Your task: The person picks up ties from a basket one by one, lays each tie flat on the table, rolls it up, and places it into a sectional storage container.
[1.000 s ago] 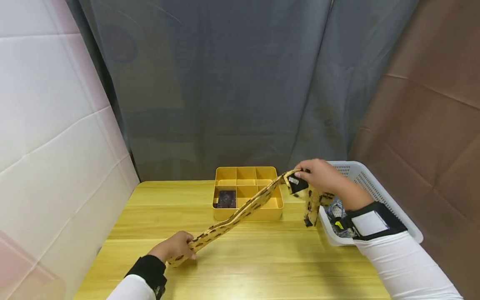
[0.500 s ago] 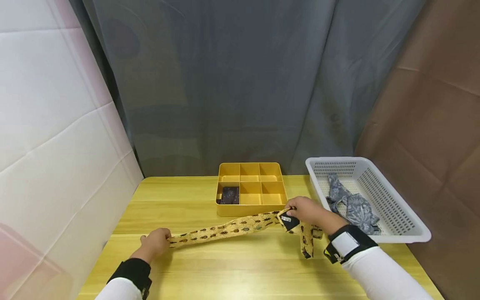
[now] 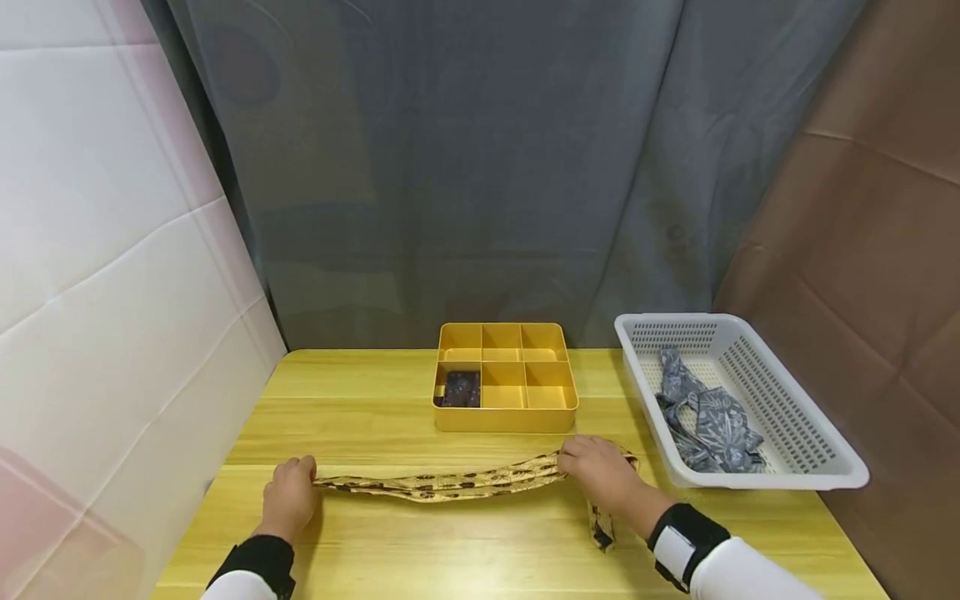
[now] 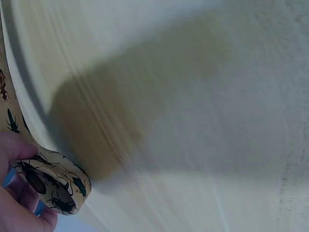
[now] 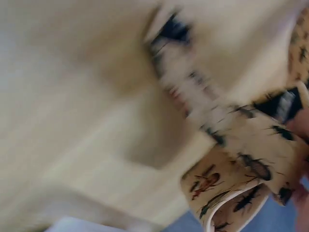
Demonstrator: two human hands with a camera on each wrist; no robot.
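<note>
Two hands are holding a tie (image 3: 457, 482) flat on the table (image 3: 480, 550): left hand (image 3: 288, 496) gripping one end, right hand (image 3: 596, 471) the other. Left wrist: fingers (image 4: 19, 203) are pinching the tie (image 4: 53, 186). Right wrist: folded tie (image 5: 241, 164) is blurring by the fingers.

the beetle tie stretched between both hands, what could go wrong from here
The tie sags in the middle between the left hand and right hand, so it may crease if pressed flat now. Its tail end hangs bent near the table front edge and could slip off. The yellow tray sits close behind, so a backward sweep might nudge it.
</note>
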